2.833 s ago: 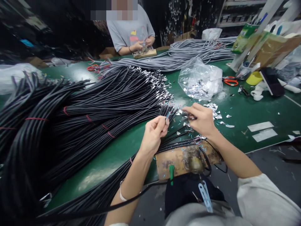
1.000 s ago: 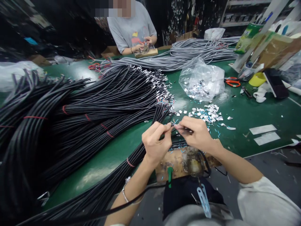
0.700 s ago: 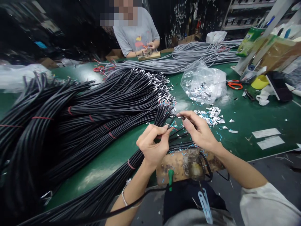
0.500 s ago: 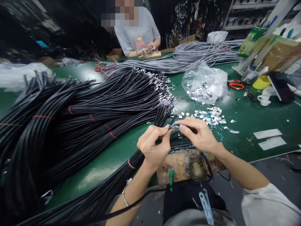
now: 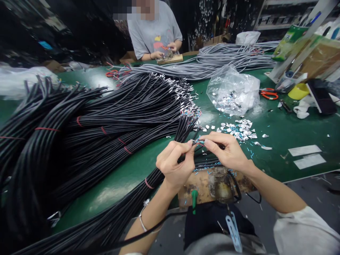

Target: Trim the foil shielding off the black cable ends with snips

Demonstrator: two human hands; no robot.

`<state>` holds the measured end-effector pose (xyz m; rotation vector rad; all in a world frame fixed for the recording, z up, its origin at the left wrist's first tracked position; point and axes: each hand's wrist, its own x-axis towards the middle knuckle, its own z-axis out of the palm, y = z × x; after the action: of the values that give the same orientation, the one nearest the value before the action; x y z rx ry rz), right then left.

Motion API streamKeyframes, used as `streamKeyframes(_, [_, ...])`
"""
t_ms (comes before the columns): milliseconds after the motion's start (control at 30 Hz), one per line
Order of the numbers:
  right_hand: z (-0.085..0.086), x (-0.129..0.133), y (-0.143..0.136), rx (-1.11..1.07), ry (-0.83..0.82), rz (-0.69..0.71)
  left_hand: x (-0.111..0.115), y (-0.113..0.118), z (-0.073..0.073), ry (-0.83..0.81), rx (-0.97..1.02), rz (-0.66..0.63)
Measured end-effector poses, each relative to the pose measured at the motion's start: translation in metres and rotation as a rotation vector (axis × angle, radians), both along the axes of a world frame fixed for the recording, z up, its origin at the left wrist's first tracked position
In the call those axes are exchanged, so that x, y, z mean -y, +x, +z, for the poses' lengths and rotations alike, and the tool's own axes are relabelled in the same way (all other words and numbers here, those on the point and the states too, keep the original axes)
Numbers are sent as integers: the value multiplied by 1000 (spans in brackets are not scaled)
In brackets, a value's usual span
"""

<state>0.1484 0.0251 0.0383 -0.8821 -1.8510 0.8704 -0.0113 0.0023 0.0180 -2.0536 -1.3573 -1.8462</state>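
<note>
Black cables (image 5: 127,117): we find these in large bundles with red ties (image 5: 47,129), left of and beyond the wooden board (image 5: 198,180).
Co-worker (image 5: 155,33): we note a grey-shirted person at a small block (image 5: 174,59), well beyond the board.
Left hand (image 5: 175,163): we record thumb and fingers pinched narrowly on a cable end (image 5: 193,142), just beyond the board's left part.
Coloured wires (image 5: 199,142): we observe blue and red strands coming out of that cable end, between the two hands and beyond the board.
Right hand (image 5: 228,150): we record thumb and fingertips nipped on the wires, beyond the board; a dark item under its fingers is too hidden for us to identify.
Clear bag (image 5: 225,79): we see it well beyond the board, with silvery bits inside.
Foil scraps (image 5: 243,129): we locate a loose heap beyond the board and to its right.
Orange-handled scissors (image 5: 269,93): we place them farther right, well beyond the board.
White strips (image 5: 304,150): we count two, right of the board.
</note>
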Motion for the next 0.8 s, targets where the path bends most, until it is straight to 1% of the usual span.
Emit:
streamKeyframes(133, [0,0,0,1,-9,-10,0,0,0,2,-17,12])
streamKeyframes(200, [-1,1,-1,9,7,-36,1,0,1,-13,-21,15])
streamKeyframes(300, [-2,1,-1,24,72,-116,1,0,3,-122,-16,-15])
streamKeyframes(400, [-1,3,-1,53,133,-183,1,-1,6,-283,4,-100])
streamKeyframes(467, [0,4,-1,72,160,-198,0,-2,8,-390,57,-178])
streamKeyframes(533, [1,4,0,79,179,-193,-1,-4,10,-534,171,-282])
streamKeyframes(633, [2,2,2,76,155,-138,-5,-7,12,-782,394,-503])
streamKeyframes(700, [1,-1,4,59,113,-136,-6,-8,12,-866,498,-609])
streamKeyframes(733, [0,-2,4,37,88,-156,-6,-8,13,-871,517,-616])
streamKeyframes(800, [-1,-3,5,-33,39,-195,-5,-6,13,-829,493,-548])
